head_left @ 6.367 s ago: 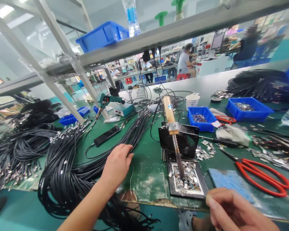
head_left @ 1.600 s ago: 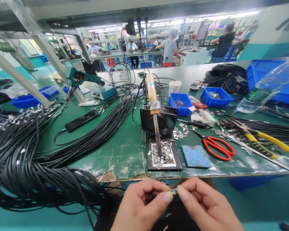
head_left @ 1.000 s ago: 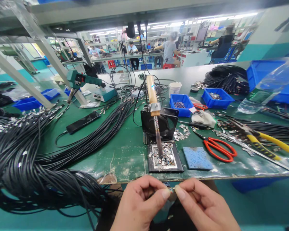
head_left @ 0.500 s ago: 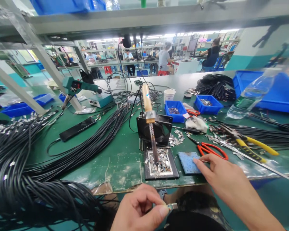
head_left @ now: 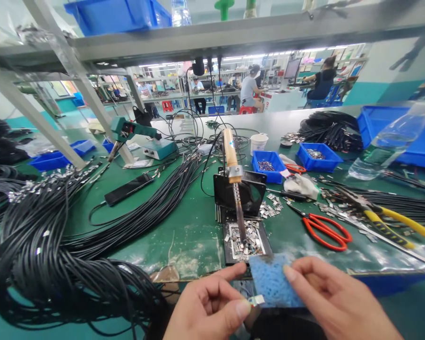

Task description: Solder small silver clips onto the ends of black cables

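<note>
My left hand [head_left: 208, 307] is closed in a pinch on a small metal connector [head_left: 256, 300], held below the front edge of the green bench. My right hand [head_left: 335, 302] grips a blue sponge pad [head_left: 271, 281] and holds it just right of the connector, touching or almost touching it. Straight ahead on the bench, a soldering iron with a wooden handle [head_left: 231, 155] rests in a black stand, its tip over a black tray of small metal shells [head_left: 246, 238].
Big bundles of black cable [head_left: 56, 255] fill the left side. Red scissors [head_left: 326, 229], yellow-handled pliers [head_left: 393, 222], blue parts bins [head_left: 269, 165], a white cup [head_left: 259, 141] and a plastic bottle [head_left: 393, 141] lie to the right. People work at benches in the background.
My right hand reached to the blue sponge pad on the bench, picked it up and brought it down beside the connector in my left hand. The view tilted up slightly.
</note>
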### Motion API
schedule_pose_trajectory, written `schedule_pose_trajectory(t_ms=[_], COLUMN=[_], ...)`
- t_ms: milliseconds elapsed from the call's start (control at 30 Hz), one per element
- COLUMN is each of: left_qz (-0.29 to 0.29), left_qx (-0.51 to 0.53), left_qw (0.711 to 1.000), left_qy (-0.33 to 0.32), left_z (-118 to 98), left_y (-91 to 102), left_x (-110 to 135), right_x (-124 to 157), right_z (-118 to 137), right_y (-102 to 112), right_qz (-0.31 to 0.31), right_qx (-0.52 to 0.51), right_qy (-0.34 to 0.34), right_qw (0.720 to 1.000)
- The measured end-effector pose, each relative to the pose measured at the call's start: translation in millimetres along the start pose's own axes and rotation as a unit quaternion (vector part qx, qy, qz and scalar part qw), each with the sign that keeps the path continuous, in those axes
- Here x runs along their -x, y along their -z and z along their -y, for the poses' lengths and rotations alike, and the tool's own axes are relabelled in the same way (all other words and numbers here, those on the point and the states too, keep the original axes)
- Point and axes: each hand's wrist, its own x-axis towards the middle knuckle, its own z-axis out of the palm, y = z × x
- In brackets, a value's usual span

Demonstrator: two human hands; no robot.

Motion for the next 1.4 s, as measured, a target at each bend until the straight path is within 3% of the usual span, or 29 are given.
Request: schedule_pose_trajectory(t_ms=[100, 233, 600, 767, 933, 1167, 1400], left_qz=[-0.010, -0.021, -0.044, -0.112, -0.053, -0.052, -0.053], left_qx=[0.015, 0.006, 0.011, 0.011, 0.026, -0.001, -0.016], left_qw=[1.000, 1.000, 0.999, 0.993, 0.998, 0.998, 0.998], left_qy=[-0.003, -0.008, -0.017, -0.037, -0.010, -0.029, -0.033], left_z=[-1, -7, -5, -2, -2, -13, -11], left_y=[3.7, 8.3, 2.8, 7.9, 8.1, -0.8, -3.6], left_x=[4, 11, 27, 26, 14, 19, 24], right_x=[-2, -9, 1, 4, -5, -5, 3], right_z=[2, 10, 11, 13, 15, 21, 30], right_y=[-24, -36, -36, -33, -40, -43, -40], right_qz=[0.067, 0.066, 0.065, 0.070, 0.088, 0.059, 0.043], right_qx=[-0.050, -0.036, -0.007, -0.039, -0.059, -0.053, -0.041], right_qy=[-0.050, -0.040, -0.023, -0.025, -0.012, -0.004, -0.027], right_qw=[0.995, 0.996, 0.998, 0.996, 0.994, 0.997, 0.998])
